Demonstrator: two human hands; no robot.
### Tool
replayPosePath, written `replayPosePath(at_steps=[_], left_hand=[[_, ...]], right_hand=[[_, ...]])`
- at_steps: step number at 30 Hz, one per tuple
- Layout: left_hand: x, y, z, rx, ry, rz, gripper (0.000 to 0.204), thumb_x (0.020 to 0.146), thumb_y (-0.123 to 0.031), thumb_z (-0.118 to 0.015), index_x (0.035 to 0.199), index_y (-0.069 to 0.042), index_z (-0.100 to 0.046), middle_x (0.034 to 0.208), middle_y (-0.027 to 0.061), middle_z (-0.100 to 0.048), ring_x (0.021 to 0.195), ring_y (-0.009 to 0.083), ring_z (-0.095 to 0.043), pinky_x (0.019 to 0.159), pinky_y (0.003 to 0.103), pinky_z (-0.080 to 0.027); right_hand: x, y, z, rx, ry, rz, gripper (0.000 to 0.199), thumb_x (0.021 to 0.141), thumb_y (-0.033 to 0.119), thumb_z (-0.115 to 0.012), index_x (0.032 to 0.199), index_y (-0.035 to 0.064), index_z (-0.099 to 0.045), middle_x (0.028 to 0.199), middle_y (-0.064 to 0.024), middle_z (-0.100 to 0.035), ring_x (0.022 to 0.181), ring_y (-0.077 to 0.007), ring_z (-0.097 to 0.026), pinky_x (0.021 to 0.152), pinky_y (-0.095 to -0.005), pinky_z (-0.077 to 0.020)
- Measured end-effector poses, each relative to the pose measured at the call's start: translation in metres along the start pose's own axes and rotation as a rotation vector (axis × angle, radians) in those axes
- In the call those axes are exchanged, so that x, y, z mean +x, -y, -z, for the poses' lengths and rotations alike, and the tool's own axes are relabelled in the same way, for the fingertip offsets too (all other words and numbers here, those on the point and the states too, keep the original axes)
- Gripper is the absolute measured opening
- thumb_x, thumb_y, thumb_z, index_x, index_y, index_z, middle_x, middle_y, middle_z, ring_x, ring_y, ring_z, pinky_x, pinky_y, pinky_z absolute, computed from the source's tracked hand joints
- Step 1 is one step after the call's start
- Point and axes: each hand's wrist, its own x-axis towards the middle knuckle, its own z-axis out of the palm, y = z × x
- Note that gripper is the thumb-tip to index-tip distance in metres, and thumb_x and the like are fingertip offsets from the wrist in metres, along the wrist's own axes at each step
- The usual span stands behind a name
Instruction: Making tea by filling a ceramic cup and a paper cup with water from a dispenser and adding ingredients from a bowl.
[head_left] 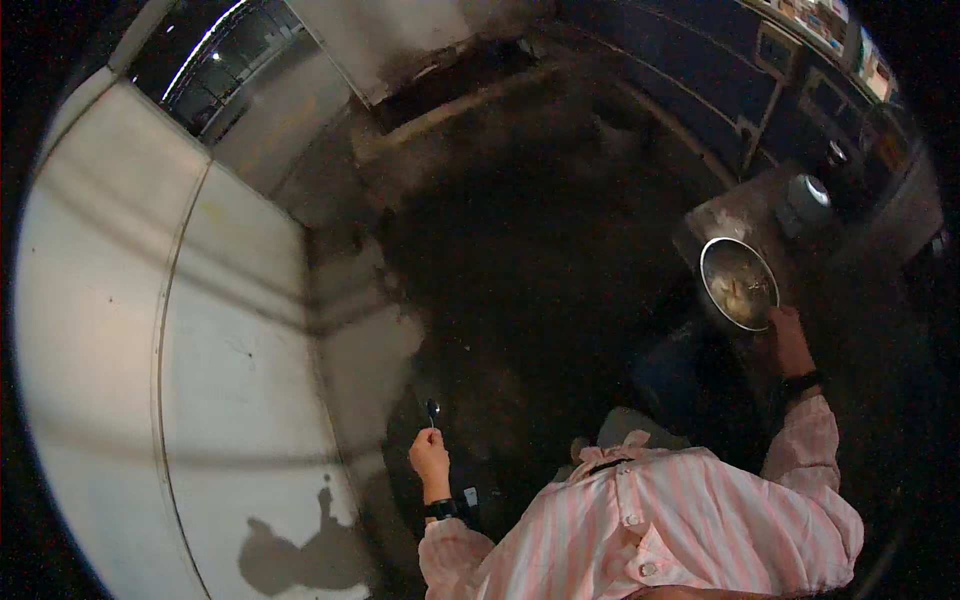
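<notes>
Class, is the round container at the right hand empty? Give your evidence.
Not empty: pale lumps show inside the round container. How full it is, I cannot tell.

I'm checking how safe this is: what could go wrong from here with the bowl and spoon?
The right hand grips the bowl at one side of its rim, so it could tip and spill the pale contents. The left hand holds a small spoon; if it slipped, it might be hard to find on the dark floor.

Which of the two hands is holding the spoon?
The left hand, nearer the white panels, holds the spoon; the right hand is instead at the rim of the round pan.
</notes>
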Motion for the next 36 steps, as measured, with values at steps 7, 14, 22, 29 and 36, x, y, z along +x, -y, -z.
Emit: replayPosePath(at_steps=[7, 14, 22, 29, 36], left_hand=[[0.082, -0.046, -0.056, 0.155, 0.087, -0.049, 0.015, 0.081, -0.017, -0.059, 0.081, -0.002, -0.064, 0.071, 0.0174, -0.062, 0.068, 0.0349, -0.061, 0.061, 0.040, -0.047], [0.198, -0.029, -0.065, 0.296, 0.054, -0.032, 0.015, 0.079, -0.016, -0.058, 0.078, -0.002, -0.064, 0.075, 0.0199, -0.062, 0.073, 0.0376, -0.060, 0.063, 0.042, -0.047], [0.280, 0.016, -0.115, 0.234, -0.025, -0.085, 0.019, 0.073, -0.021, -0.062, 0.077, -0.002, -0.064, 0.074, 0.0186, -0.062, 0.071, 0.0373, -0.060, 0.065, 0.044, -0.048], [0.362, -0.029, -0.165, 0.394, -0.001, 0.022, 0.025, 0.071, -0.027, -0.062, 0.073, -0.002, -0.066, 0.075, 0.0193, -0.063, 0.073, 0.0379, -0.061, 0.065, 0.043, -0.049], [0.467, -0.037, -0.209, 0.255, -0.018, 0.115, 0.023, 0.075, -0.024, -0.058, 0.073, -0.002, -0.066, 0.066, 0.0189, -0.061, 0.064, 0.0366, -0.060, 0.061, 0.043, -0.048]], right_hand=[[0.137, 0.022, -0.068, -0.115, 0.132, 0.170, 0.027, 0.083, 0.018, -0.052, 0.101, -0.0005, -0.047, 0.088, -0.0096, -0.052, 0.071, -0.0186, -0.056, 0.060, -0.0309, -0.0516], [0.257, 0.051, -0.187, -0.012, 0.193, -0.003, 0.027, 0.083, 0.018, -0.053, 0.099, -0.0039, -0.047, 0.086, -0.0111, -0.055, 0.058, -0.0171, -0.057, 0.048, -0.0296, -0.0522], [0.349, 0.121, -0.295, -0.118, 0.178, -0.059, 0.036, 0.084, 0.022, -0.053, 0.107, -0.0012, -0.039, 0.087, -0.0089, -0.050, 0.067, -0.0150, -0.055, 0.053, -0.0309, -0.0546], [0.497, 0.122, -0.361, -0.078, 0.227, 0.021, 0.027, 0.083, 0.023, -0.054, 0.090, -0.0025, -0.054, 0.074, -0.0068, -0.054, 0.057, -0.0150, -0.054, 0.052, -0.0304, -0.0529], [0.605, 0.173, -0.466, -0.098, 0.241, 0.034, 0.025, 0.083, 0.021, -0.055, 0.093, -0.0012, -0.059, 0.077, -0.0076, -0.060, 0.057, -0.0155, -0.056, 0.051, -0.0314, -0.0517]])
